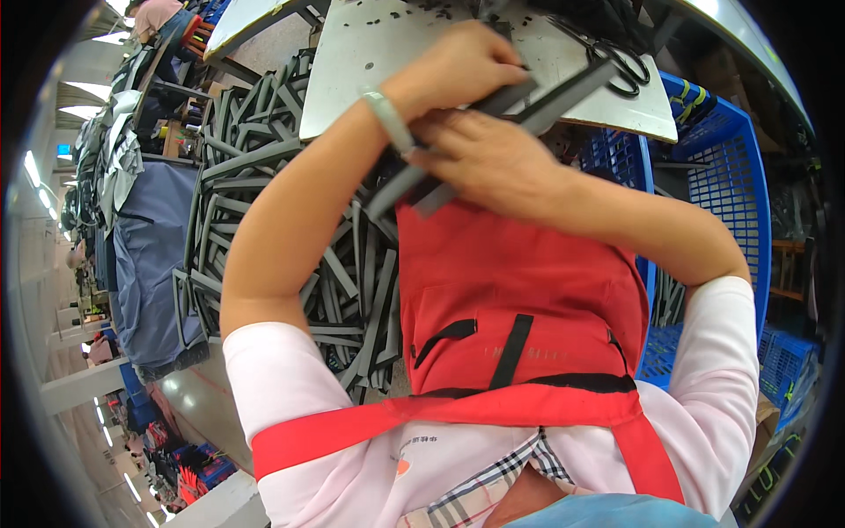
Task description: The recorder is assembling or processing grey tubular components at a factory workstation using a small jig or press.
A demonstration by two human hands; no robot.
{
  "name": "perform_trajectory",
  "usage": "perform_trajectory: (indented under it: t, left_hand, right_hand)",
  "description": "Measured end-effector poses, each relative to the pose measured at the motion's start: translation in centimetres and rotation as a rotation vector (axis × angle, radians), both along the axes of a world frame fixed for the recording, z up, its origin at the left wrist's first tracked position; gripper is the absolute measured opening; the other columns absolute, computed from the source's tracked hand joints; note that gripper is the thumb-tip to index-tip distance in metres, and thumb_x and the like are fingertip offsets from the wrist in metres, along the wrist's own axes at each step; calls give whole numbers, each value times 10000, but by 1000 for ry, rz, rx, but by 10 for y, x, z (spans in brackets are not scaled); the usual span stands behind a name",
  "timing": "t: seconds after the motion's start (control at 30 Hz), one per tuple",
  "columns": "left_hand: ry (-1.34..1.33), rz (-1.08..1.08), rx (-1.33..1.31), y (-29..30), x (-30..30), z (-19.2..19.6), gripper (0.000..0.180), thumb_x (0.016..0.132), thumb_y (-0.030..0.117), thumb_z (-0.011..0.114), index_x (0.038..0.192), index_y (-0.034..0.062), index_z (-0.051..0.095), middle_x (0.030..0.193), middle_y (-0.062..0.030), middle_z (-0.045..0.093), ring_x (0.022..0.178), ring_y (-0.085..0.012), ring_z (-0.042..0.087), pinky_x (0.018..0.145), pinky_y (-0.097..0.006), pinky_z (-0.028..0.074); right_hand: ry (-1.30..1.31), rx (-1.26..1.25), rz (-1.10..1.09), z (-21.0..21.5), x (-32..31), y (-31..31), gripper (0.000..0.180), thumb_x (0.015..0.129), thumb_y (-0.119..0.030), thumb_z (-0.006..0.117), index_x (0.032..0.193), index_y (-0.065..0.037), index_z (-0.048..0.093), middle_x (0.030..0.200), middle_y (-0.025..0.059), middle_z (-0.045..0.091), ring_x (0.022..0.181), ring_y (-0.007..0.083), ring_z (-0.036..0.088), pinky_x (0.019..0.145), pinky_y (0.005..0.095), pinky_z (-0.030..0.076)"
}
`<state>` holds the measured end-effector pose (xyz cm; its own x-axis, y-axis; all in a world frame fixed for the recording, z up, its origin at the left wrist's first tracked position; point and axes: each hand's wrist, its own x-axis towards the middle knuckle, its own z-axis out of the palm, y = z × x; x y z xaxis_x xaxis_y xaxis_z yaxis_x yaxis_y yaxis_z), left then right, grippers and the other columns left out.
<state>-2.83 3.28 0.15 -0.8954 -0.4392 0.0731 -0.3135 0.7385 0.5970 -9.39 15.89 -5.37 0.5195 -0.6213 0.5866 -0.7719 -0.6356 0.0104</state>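
Observation:
My left hand (462, 70), with a pale bangle (387, 119) at its wrist, is over the near part of a white tabletop (348, 75). Its fingers are curled closed on a dark grey strip. Below it, my right hand (497, 163) lies across long grey strips (568, 95), its fingers closed about them and smeared by motion. The strips stick out on both sides of that hand, over the top of my red apron (519, 264). Just right of the strips lie black-handled scissors (629, 75). The undersides of both hands are hidden.
A big heap of grey strips (255, 180) covers the floor at my left. Blue plastic crates (726, 163) stand to the right of the table. Small black bits are scattered on the tabletop's far part. Blue cloth (154, 255) hangs farther left.

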Motion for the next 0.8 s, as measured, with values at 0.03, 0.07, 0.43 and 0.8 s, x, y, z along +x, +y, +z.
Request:
perform_trajectory:
  t: [0.03,0.07,0.43,0.8]
  left_hand:
    - [-24,9,76,17,-13,6,300,861,255,702,954,-30,713,778,-73,692,659,-108,600,610,-274,496]
    - [62,18,119,26,-24,4,280,835,256,696,921,-9,725,745,-104,691,654,-158,623,632,-307,506]
    - [3,158,681,38,67,-58,309,950,284,605,943,-22,647,801,-30,643,633,-99,591,609,-235,484]
    - [148,295,395,-4,50,-9,355,871,342,688,944,-4,720,639,-31,617,510,-72,522,471,-236,412]
  right_hand:
    - [47,-122,-34,-7,12,1,471,672,-171,723,1124,-85,624,1043,140,614,1002,303,618,860,397,512]
    - [43,-127,-25,-21,18,-4,471,672,-171,723,1124,-85,624,1043,140,614,1002,303,618,860,397,512]
    - [-175,526,-520,41,-130,-7,528,817,-374,724,1164,9,615,977,230,672,916,380,651,813,397,507]
    - [-204,475,-434,50,-145,-12,690,723,-304,810,1246,71,562,1075,246,654,986,333,653,902,361,491]
